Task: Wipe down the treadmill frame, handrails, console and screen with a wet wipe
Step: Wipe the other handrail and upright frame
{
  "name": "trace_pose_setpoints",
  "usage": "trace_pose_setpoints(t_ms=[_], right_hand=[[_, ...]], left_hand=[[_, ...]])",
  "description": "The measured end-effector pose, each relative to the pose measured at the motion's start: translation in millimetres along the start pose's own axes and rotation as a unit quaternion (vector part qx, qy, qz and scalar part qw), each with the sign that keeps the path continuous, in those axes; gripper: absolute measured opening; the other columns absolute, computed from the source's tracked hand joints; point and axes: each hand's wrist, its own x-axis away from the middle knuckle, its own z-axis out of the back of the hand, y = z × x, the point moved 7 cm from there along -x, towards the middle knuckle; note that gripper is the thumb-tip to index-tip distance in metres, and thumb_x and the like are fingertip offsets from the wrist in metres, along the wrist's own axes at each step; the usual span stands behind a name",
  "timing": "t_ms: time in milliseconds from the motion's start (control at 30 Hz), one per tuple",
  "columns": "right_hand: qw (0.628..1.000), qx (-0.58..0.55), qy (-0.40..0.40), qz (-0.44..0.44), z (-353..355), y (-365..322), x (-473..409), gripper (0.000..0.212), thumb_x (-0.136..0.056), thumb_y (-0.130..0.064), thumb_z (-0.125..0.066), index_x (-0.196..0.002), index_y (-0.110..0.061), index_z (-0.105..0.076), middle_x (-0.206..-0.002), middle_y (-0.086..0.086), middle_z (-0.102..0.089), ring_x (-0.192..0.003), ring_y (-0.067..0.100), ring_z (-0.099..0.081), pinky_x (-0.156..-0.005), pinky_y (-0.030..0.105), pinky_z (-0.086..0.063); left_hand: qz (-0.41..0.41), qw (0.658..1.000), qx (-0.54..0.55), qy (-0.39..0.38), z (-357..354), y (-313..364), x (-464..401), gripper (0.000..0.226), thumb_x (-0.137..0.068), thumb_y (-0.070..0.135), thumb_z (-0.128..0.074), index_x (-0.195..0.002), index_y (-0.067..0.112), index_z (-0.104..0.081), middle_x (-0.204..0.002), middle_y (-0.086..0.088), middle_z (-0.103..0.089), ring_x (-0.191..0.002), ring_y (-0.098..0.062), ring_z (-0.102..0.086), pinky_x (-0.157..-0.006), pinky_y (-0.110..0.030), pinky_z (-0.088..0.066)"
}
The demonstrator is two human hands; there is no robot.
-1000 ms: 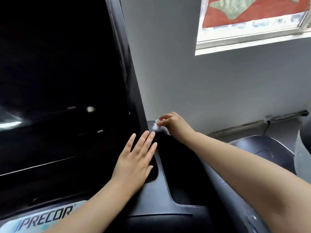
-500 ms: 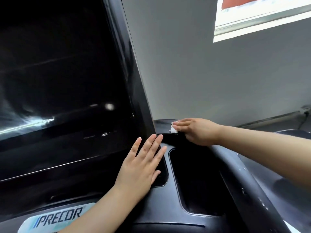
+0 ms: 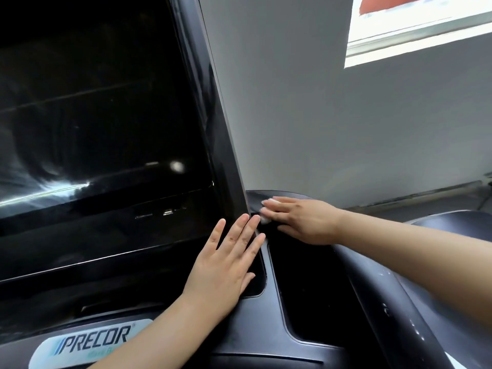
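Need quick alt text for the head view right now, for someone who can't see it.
The right hand presses a white wet wipe onto the black treadmill console beside the dark screen. The left hand rests flat on the console, fingers straight, above a Precor logo.

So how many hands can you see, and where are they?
2. The left hand lies flat on the console beside the screen. The right hand presses a white wet wipe on the console's far corner, behind the dark pocket.
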Motion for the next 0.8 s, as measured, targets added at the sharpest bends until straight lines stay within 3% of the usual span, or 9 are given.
trace_pose_setpoints(t_ms=[67,100,233,333,433,533,633,800], right_hand=[[1.000,0.023,-0.002,0.008,0,7,25,0.049,-0.094,-0.031,-0.033,-0.135,-0.009,-0.050,-0.142,0.014,-0.046,-0.130,0.029,-0.046,-0.103,0.038,-0.043],[1.000,0.023,-0.015,0.006,-2,11,29,0.051,-0.094,-0.032,-0.031,-0.137,-0.010,-0.048,-0.143,0.013,-0.045,-0.132,0.029,-0.044,-0.103,0.038,-0.043],[0.999,0.003,-0.031,-0.023,-1,1,-16,0.052,-0.102,-0.036,-0.024,-0.149,-0.011,-0.025,-0.156,0.009,-0.023,-0.144,0.024,-0.019,-0.116,0.027,-0.010],[0.997,-0.001,-0.036,-0.075,-4,4,-69,0.048,-0.102,-0.037,-0.026,-0.144,-0.016,-0.033,-0.148,0.003,-0.033,-0.136,0.021,-0.029,-0.112,0.036,-0.023],[0.987,-0.011,-0.064,-0.145,-17,14,-84,0.050,-0.101,-0.041,-0.022,-0.149,-0.024,-0.023,-0.153,0.001,-0.028,-0.141,0.020,-0.024,-0.114,0.037,-0.017],[0.985,-0.007,-0.013,-0.170,-9,23,-50,0.052,-0.101,-0.043,-0.026,-0.149,-0.022,-0.024,-0.152,0.001,-0.030,-0.140,0.018,-0.027,-0.112,0.032,-0.021],[0.976,-0.031,-0.048,-0.209,-5,47,17,0.053,-0.102,-0.041,-0.028,-0.151,-0.023,-0.019,-0.158,-0.003,-0.018,-0.143,0.014,-0.020,-0.114,0.027,-0.019],[0.958,-0.121,-0.076,-0.250,-5,54,83,0.051,-0.103,-0.035,-0.028,-0.151,-0.025,-0.017,-0.159,-0.006,-0.006,-0.144,0.007,-0.014,-0.108,0.015,-0.013]], left_hand=[[0.002,1.000,0.000,-0.001,-1,0,0,0.091,-0.062,0.050,-0.078,-0.137,0.013,-0.040,-0.152,-0.012,-0.021,-0.145,-0.028,0.004,-0.116,-0.047,0.000],[0.003,1.000,0.004,-0.003,-1,-1,1,0.091,-0.063,0.050,-0.078,-0.137,0.013,-0.040,-0.152,-0.012,-0.021,-0.145,-0.028,0.007,-0.116,-0.047,0.000],[0.004,1.000,-0.002,-0.008,-3,1,1,0.091,-0.065,0.051,-0.075,-0.138,0.013,-0.037,-0.157,-0.014,-0.003,-0.145,-0.029,0.009,-0.116,-0.048,0.002],[0.017,1.000,0.009,-0.008,-3,2,0,0.089,-0.062,0.049,-0.078,-0.136,0.012,-0.045,-0.153,-0.016,-0.016,-0.145,-0.029,0.010,-0.115,-0.048,0.001],[0.021,1.000,0.012,-0.006,-3,2,0,0.088,-0.061,0.048,-0.079,-0.135,0.011,-0.047,-0.150,-0.016,-0.024,-0.145,-0.028,0.010,-0.115,-0.048,0.000],[0.018,1.000,0.019,-0.011,-5,1,0,0.088,-0.061,0.049,-0.079,-0.135,0.011,-0.049,-0.154,-0.015,-0.019,-0.145,-0.029,0.005,-0.116,-0.048,0.002],[0.015,1.000,0.020,-0.005,-6,2,1,0.088,-0.064,0.051,-0.077,-0.137,0.011,-0.046,-0.158,-0.014,0.000,-0.145,-0.028,0.007,-0.116,-0.048,0.005],[0.018,0.999,0.040,0.009,-6,2,1,0.093,-0.063,0.048,-0.078,-0.137,0.010,-0.037,-0.157,-0.015,0.008,-0.145,-0.027,0.007,-0.117,-0.048,0.006]])
